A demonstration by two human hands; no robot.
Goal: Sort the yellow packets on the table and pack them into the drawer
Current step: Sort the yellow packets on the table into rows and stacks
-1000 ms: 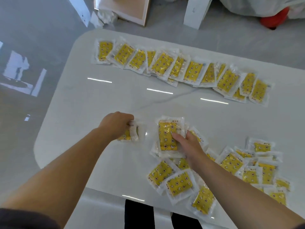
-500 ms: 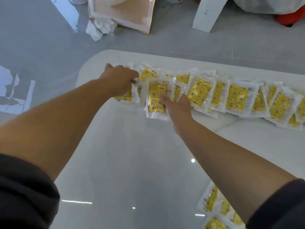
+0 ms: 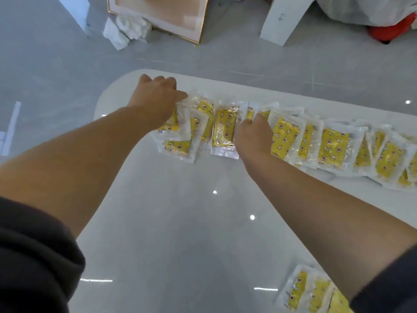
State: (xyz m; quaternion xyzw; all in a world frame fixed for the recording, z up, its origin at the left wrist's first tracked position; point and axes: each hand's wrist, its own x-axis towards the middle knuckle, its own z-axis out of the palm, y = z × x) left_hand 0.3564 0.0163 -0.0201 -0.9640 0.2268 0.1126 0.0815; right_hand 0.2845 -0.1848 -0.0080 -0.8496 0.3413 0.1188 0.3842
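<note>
Head view: both hands had moved from the near pile [image 3: 313,290] to the far row [image 3: 334,147] on the tabletop [image 3: 180,222]. Right hand [image 3: 252,134], fingers curled, held a packet [image 3: 222,132] by its right edge, laid at the row's left end. Left hand [image 3: 158,98] was curled over the end packets [image 3: 178,146]; grip unclear. Sorting likely still going; no drawer in view.

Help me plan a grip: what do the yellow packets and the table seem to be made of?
The yellow packets: seemingly clear, crinkly plastic film around a printed yellow insert; wrinkles and glints show. The table: white, glossy, hard-looking top, perhaps polished stone or laminate; it reflects lights sharply.
</note>
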